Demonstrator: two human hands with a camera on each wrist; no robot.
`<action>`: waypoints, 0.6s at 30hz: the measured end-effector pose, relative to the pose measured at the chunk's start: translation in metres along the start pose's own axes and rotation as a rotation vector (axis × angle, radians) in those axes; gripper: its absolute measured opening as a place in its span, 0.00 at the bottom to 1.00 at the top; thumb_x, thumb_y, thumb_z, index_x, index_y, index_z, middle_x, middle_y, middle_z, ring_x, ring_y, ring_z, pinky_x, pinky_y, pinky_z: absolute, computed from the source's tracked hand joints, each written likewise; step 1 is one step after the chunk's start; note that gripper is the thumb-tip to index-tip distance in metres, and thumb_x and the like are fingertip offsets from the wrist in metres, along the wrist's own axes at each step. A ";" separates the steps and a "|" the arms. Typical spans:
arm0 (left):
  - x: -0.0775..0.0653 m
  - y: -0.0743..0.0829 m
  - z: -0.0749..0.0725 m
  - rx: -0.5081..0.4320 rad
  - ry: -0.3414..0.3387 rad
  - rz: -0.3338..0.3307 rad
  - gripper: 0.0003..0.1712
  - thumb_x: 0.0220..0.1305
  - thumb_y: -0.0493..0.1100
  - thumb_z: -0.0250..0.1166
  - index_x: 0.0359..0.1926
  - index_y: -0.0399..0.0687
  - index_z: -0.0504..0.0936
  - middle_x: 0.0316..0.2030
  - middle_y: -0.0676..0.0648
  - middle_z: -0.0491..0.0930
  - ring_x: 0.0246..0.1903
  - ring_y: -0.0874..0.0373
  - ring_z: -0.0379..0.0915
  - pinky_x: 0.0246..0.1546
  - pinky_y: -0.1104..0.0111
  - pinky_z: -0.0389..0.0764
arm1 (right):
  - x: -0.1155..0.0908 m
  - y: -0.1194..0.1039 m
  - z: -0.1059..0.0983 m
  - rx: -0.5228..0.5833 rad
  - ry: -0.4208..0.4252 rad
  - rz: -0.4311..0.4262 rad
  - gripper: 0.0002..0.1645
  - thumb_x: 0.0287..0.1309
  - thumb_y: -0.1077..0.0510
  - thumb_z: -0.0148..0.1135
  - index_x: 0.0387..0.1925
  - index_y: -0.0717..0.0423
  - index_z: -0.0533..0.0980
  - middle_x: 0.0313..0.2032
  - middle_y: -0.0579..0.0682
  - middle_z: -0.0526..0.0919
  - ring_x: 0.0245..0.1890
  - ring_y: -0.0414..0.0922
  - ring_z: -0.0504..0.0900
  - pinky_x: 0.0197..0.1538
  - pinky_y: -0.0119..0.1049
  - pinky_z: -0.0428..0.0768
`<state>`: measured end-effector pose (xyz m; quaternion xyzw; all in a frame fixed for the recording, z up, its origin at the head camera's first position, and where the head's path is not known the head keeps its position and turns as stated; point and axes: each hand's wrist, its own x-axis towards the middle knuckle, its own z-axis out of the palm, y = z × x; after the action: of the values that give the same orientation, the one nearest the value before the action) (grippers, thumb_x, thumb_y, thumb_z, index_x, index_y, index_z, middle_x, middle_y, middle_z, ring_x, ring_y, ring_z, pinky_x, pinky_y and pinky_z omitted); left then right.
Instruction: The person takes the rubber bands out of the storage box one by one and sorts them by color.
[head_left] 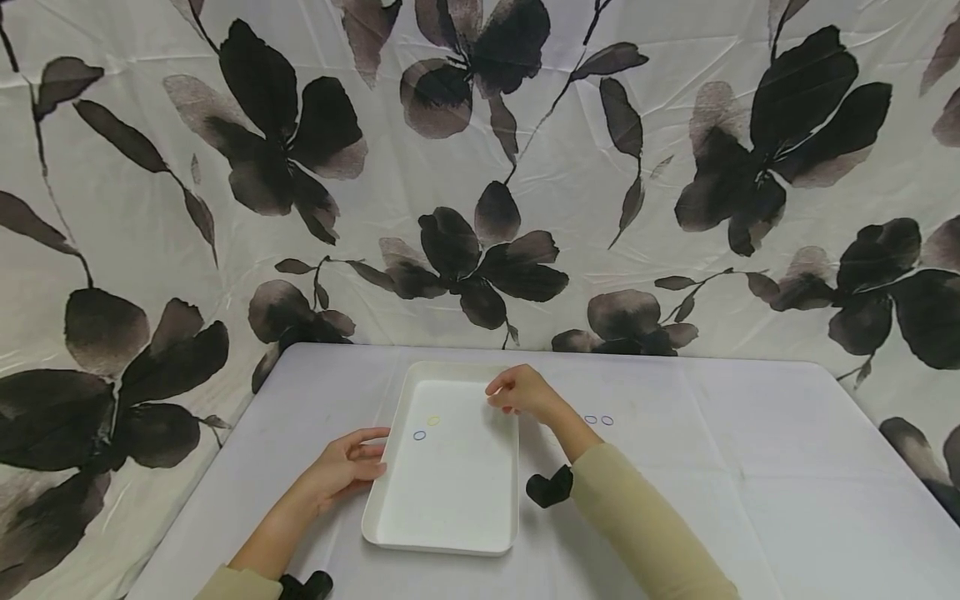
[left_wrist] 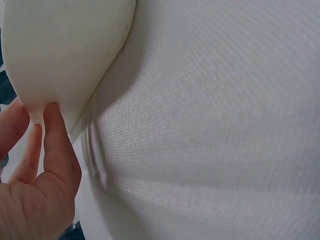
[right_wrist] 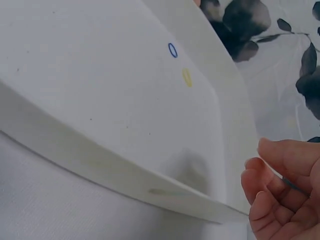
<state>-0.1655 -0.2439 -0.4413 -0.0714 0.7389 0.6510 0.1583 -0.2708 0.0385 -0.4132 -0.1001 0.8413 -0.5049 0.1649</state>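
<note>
A shallow white tray (head_left: 442, 517) lies on the white-covered table. My left hand (head_left: 347, 467) rests at its left side; in the left wrist view its thumb and fingers (left_wrist: 57, 135) touch the outer wall, straight and spread. Over the tray's far right corner is my right hand (head_left: 522, 392), fingers curled and thumb near the index finger. A thin dark blue band (right_wrist: 295, 185) shows between those fingers, partly hidden by them. Inside the tray lie a blue ring (head_left: 419, 436) and a yellow ring (head_left: 432, 416), close together toward the far left.
Two more blue rings (head_left: 591, 419) lie side by side on the table (head_left: 720, 492), right of the tray and close to the right forearm. A black wrist device (head_left: 550, 487) hangs at the right wrist. Behind the table hangs a floral curtain (head_left: 480, 167).
</note>
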 end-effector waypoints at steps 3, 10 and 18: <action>0.000 -0.001 0.000 -0.002 0.000 -0.001 0.36 0.54 0.28 0.64 0.64 0.32 0.61 0.50 0.36 0.75 0.41 0.53 0.77 0.39 0.65 0.80 | 0.000 -0.003 0.002 0.006 -0.001 0.002 0.07 0.51 0.67 0.65 0.34 0.66 0.80 0.19 0.48 0.74 0.19 0.41 0.73 0.25 0.29 0.72; 0.000 -0.001 0.001 0.010 0.004 0.002 0.36 0.54 0.28 0.64 0.64 0.32 0.62 0.50 0.35 0.75 0.41 0.53 0.77 0.39 0.64 0.79 | 0.002 -0.007 0.016 0.035 -0.031 -0.002 0.08 0.51 0.68 0.65 0.36 0.68 0.80 0.18 0.47 0.74 0.19 0.39 0.73 0.26 0.28 0.74; -0.001 0.000 0.002 0.023 0.009 0.000 0.36 0.54 0.28 0.64 0.64 0.33 0.61 0.52 0.33 0.73 0.43 0.52 0.76 0.40 0.64 0.79 | 0.009 -0.007 0.033 0.056 -0.017 -0.010 0.05 0.51 0.68 0.65 0.33 0.66 0.81 0.18 0.48 0.75 0.19 0.39 0.73 0.27 0.28 0.75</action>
<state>-0.1643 -0.2424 -0.4415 -0.0725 0.7471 0.6421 0.1559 -0.2664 0.0047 -0.4229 -0.1038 0.8249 -0.5282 0.1723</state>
